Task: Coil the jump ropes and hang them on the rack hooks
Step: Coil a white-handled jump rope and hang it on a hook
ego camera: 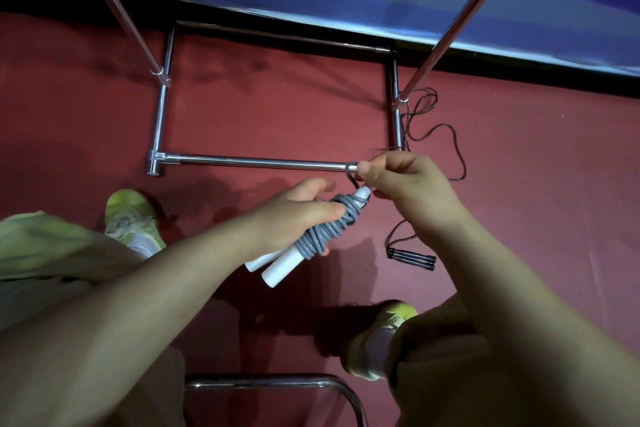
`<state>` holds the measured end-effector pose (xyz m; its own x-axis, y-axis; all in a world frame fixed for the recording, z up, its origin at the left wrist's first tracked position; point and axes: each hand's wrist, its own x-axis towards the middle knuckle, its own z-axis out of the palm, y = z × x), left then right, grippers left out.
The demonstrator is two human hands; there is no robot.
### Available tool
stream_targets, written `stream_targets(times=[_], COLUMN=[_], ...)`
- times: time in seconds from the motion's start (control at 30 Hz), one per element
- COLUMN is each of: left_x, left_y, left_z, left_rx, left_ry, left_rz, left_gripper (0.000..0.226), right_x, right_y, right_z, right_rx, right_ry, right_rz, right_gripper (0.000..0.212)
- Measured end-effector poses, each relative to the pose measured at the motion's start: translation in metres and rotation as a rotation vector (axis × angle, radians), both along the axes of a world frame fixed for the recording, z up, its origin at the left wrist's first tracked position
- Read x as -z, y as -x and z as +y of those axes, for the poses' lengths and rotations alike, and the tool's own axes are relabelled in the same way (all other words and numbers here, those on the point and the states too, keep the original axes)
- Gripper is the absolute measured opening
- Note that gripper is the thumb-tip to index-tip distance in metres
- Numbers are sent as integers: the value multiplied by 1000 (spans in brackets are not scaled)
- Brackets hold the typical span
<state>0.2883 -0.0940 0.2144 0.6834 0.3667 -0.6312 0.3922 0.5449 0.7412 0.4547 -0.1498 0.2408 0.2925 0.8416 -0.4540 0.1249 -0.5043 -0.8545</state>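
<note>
Head view, left to right. Rack (pixel 242 160) stands on the red floor (pixel 277 107), chrome base rails forming a rectangle, two uprights rising out of frame. No hooks visible in this shot.

Left hand (pixel 294 215): grip clenched around the grey jump rope (pixel 334 225), which is wound tight around its two white handles (pixel 280 262). Bundle is held in the air, tilted, handle ends pointing down-left.

Right hand (pixel 405 184): fingers pinched on the grey rope's free end where a small loop (pixel 350 168) sits around the right end of the near base rail. Can't tell if the loop is closed or just draped.

Far right: black jump rope (pixel 414 257) lies on the floor uncoiled, handles together, cord trailing up to the rack's right post. Not yet handled.

Step in hand, my read: securing the grey bundle's tail.
- keep the left grip firm so the wraps don't slacken
- right hand should keep tension on the tail while seating the loop
- tuck the end under a wrap, else it likely unwinds once hung
- loop is on a base rail, not a hook; a hook further up looks like the proper target
</note>
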Motion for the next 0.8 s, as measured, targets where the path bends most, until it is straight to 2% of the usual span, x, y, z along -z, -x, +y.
stream_targets(times=[0.07,0.17,0.33,0.6,0.7,0.8], left_x=[-2,-4,-5,-6,-15,-30], left_y=[0,0,0,6,12,17], left_z=[0,1,1,1,1,-2], left_rx=[27,70,93,74,29,42], left_ry=[23,32,21,-51,-31,-60], left_rz=[19,18,32,4,-27,-84], left_gripper=[42,16,11,9,13,28], right_x=[2,3,4,-2,-7,-19], right_y=[0,-1,-1,1,6,12], right_z=[-1,-1,0,1,-5,-13], right_rx=[27,130,304,160,90,106], right_ry=[8,1,14,14,-1,-31], right_rz=[-10,84,155,345,279,240], right_gripper=[25,24,25,14,15,17])
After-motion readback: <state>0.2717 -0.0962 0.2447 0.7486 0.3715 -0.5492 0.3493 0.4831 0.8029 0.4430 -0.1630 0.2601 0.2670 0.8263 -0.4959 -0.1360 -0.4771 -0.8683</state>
